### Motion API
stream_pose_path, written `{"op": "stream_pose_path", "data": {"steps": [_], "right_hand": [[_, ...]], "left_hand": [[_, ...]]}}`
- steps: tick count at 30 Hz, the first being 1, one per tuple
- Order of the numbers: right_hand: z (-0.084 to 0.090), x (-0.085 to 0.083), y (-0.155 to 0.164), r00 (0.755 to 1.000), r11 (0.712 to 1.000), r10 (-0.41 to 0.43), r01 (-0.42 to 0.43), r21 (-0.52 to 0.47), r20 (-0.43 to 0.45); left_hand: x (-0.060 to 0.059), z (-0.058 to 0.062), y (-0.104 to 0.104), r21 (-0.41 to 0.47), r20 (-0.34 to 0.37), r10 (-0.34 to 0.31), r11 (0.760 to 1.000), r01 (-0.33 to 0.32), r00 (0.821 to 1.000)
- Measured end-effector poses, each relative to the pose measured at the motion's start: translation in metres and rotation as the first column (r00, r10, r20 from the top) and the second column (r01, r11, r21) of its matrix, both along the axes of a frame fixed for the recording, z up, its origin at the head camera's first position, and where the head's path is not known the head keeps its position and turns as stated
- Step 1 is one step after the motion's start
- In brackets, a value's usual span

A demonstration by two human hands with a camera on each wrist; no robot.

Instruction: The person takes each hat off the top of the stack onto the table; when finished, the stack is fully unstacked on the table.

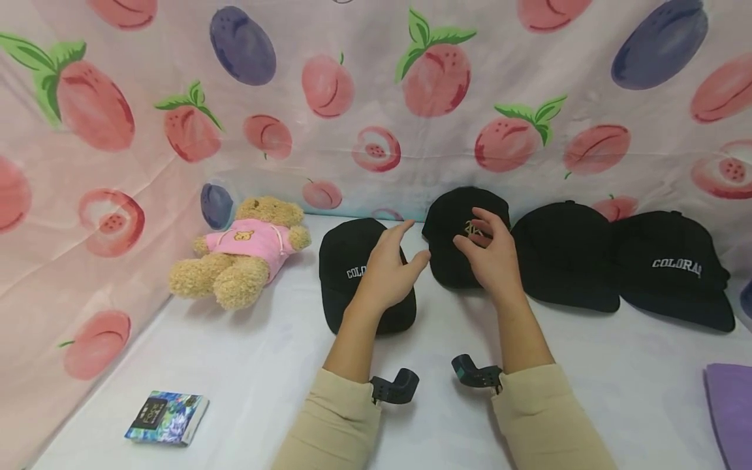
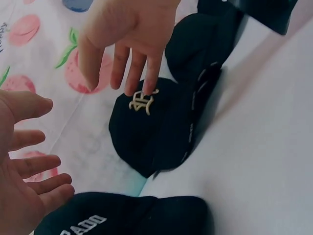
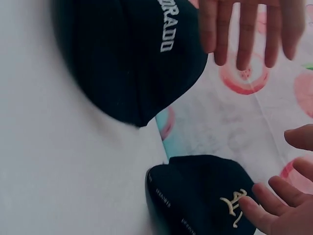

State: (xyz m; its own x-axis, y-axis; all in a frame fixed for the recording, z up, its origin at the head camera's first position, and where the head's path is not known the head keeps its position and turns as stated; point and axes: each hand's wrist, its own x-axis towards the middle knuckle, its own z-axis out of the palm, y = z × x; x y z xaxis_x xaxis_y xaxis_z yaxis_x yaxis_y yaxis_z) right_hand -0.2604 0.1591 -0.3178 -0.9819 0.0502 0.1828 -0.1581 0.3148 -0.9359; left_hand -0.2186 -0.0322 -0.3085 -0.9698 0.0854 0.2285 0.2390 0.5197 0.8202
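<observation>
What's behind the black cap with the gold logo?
Behind the gold-logo cap hangs the fruit-print cloth, with a peach partly showing above the crown. The right hand covers part of the cap's front; what lies under the cap is hidden.

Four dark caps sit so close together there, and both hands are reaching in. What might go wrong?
1. The right hand reaches for the black cap with the gold emblem, which touches the plain black cap beside it; lifting it may drag that neighbour.
2. The left hand hovers open over the black cap with white lettering and could nudge it out of line.
</observation>
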Motion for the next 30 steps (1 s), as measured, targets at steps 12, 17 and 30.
{"op": "stream_pose_path", "data": {"steps": [12, 17, 30], "right_hand": [[0.0, 0.005, -0.007, 0.997, 0.997, 0.078, -0.078, -0.011, 0.025], [-0.002, 0.007, -0.01, 0.995, 0.995, 0.097, -0.097, 0.001, 0.024], [-0.003, 0.007, -0.019, 0.99, 0.99, 0.138, -0.138, 0.003, 0.037]], "left_hand": [[-0.001, -0.003, -0.028, -0.023, -0.102, 0.051, 0.998, -0.054, 0.994], [0.002, 0.003, -0.039, -0.011, -0.101, 0.08, 0.997, -0.082, 0.992], [0.003, 0.016, -0.063, 0.116, -0.084, 0.071, 0.991, -0.061, 0.994]]}}
